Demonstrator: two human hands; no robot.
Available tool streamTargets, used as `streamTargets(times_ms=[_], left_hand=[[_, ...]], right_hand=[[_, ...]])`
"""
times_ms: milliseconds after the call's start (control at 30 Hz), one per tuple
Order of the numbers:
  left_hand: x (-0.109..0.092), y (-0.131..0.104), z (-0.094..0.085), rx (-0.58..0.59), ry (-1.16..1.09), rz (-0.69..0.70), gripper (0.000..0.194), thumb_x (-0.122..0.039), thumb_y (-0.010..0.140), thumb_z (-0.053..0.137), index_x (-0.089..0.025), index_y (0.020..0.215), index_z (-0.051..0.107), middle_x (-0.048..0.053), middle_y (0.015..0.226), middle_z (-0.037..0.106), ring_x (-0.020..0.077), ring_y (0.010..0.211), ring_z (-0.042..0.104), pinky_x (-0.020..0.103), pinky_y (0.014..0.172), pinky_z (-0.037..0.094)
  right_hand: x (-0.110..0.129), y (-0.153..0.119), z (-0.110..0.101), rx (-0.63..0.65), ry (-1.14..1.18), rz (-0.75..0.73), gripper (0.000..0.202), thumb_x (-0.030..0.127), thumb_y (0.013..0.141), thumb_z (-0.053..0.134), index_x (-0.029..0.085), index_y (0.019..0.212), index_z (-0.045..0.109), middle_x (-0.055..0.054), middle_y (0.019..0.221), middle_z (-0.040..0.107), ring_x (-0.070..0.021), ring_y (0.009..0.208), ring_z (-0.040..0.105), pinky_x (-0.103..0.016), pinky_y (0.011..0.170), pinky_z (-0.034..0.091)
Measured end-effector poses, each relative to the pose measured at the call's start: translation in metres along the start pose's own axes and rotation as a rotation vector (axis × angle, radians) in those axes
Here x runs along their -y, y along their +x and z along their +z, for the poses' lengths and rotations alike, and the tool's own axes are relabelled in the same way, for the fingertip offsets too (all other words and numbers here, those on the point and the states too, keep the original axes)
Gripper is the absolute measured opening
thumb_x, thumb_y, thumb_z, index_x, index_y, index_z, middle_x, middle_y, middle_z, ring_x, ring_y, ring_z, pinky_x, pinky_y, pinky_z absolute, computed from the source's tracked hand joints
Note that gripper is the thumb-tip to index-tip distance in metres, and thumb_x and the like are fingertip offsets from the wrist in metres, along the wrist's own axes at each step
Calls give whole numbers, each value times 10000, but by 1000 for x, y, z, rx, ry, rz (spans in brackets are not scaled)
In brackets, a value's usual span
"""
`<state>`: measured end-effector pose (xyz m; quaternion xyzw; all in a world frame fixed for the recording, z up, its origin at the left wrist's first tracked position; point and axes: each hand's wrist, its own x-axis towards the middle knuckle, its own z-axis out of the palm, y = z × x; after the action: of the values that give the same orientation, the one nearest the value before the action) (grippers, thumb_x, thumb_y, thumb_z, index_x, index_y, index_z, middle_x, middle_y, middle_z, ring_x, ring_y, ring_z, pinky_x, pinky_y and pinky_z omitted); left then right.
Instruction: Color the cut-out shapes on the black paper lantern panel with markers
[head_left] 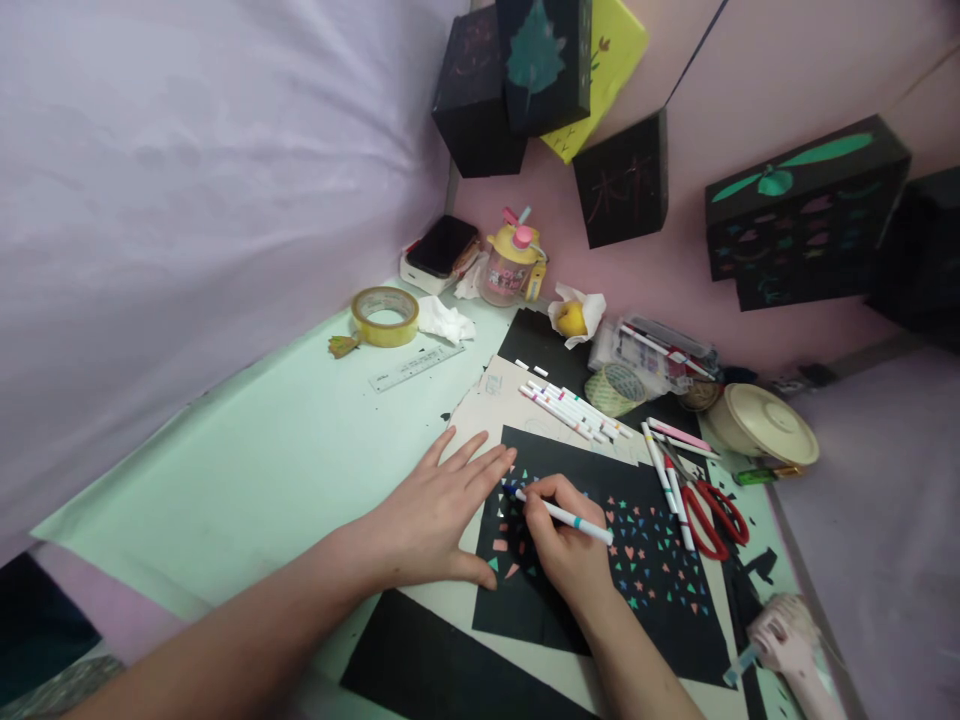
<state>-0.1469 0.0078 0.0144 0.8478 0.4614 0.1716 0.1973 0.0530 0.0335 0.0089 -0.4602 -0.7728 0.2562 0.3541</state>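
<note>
A black sheet (660, 610) with rows of small coloured stars, hearts, triangles and other shapes lies on pale card. My left hand (435, 510) rests flat with fingers spread, its fingertips and thumb over the sheet's left edge. Inside the left part of the sheet, my right hand (566, 535) grips a white marker (581, 523) with a teal band. The marker's dark blue tip points left and is close to small shapes near my left fingertips. Part of the pattern is hidden under my right hand.
White markers (570, 408) lie behind the sheet. Red-handled scissors (705, 515) and a glue gun (787, 640) are at the right. Tape (385, 316), a ruler (416, 367), a phone (442, 246) and a bottle (510, 268) sit further back. Black boxes (622, 185) hang above.
</note>
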Motion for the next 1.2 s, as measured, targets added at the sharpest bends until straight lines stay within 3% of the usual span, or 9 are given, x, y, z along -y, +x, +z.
streamTargets(times_ms=[233, 1200], left_hand=[[0, 0, 0, 8, 15, -6, 1078, -730, 673, 594, -218, 1481, 97, 87, 1524, 230, 297, 1419, 85, 467, 1134, -40], [-2, 1, 0, 43, 81, -26, 1125, -710, 648, 635, -212, 1480, 66, 76, 1532, 209, 278, 1424, 54, 455, 1134, -57]], right_hand=[[0, 1, 1, 11, 29, 12, 124, 219, 853, 513, 195, 784, 614, 4, 684, 618, -130, 625, 577, -244, 615, 440], [-1, 0, 1, -3, -8, -17, 147, 203, 848, 511, 186, 725, 590, 22, 620, 572, -113, 577, 536, -232, 588, 404]])
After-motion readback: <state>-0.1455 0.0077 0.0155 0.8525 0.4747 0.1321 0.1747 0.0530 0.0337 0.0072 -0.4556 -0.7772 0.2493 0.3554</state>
